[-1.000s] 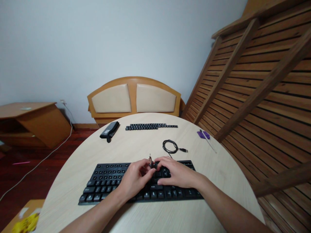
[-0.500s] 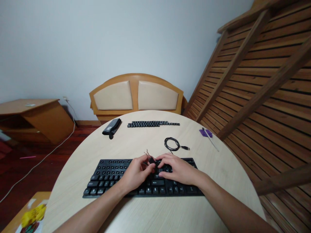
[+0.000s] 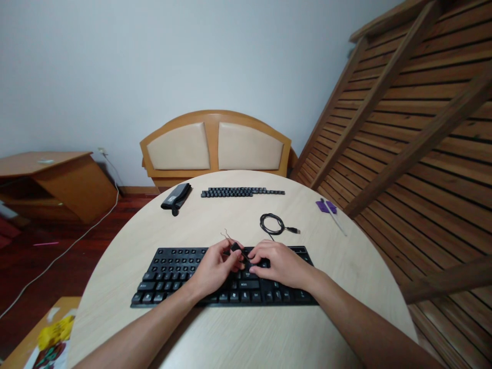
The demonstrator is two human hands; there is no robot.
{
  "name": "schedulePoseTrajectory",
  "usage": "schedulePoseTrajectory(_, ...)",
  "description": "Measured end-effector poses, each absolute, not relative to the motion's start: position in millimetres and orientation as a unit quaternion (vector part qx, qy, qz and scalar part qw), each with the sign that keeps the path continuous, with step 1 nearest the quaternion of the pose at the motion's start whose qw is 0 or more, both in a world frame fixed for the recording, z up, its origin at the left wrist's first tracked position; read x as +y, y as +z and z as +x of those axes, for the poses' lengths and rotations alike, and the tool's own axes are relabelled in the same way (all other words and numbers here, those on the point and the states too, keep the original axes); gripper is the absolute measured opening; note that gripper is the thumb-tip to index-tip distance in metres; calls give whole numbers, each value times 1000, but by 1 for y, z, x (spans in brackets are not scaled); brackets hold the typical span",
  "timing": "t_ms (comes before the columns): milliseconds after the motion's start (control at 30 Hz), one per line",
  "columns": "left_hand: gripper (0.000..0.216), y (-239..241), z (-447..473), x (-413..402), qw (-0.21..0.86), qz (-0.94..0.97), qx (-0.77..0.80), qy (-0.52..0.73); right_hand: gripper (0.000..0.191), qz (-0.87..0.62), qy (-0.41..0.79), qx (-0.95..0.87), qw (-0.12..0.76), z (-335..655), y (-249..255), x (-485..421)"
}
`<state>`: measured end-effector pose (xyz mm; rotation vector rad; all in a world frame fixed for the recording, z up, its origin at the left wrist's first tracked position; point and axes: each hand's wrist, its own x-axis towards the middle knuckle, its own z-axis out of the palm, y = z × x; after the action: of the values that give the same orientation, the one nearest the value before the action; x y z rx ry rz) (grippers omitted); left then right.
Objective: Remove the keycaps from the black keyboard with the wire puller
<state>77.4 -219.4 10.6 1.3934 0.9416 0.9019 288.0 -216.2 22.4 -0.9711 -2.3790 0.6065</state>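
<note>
Toward the near edge of the bench (image 3: 246,333), the keyboard (image 3: 249,283) could be scratched if the pronged tool (image 3: 236,247), pinched by the left hand (image 3: 214,266), slips; the right hand (image 3: 282,262) grip is hidden.

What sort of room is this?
Likely a bedroom, perhaps doubling as storage: a padded headboard by the wall, a large slatted wooden frame at picture right and a wooden cabinet at picture left.

I see here a round, pale tabletop (image 3: 215,220) filling the lower centre of the frame. Below the middle lies a black keyboard (image 3: 248,285). Near the far edge are rows of dark keycaps (image 3: 230,192), with a folded dark pouch (image 3: 177,197) to their left. Toward centre right lies a coiled cable (image 3: 283,227); farther right, a purple cloth (image 3: 331,207) under a thin stick (image 3: 339,222).
</note>
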Motion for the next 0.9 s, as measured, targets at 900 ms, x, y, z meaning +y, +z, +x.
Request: schedulePoseTrajectory(900,29,10,73,-215,429,669,456,401,15,-479,145,-808,312,315,36,-171)
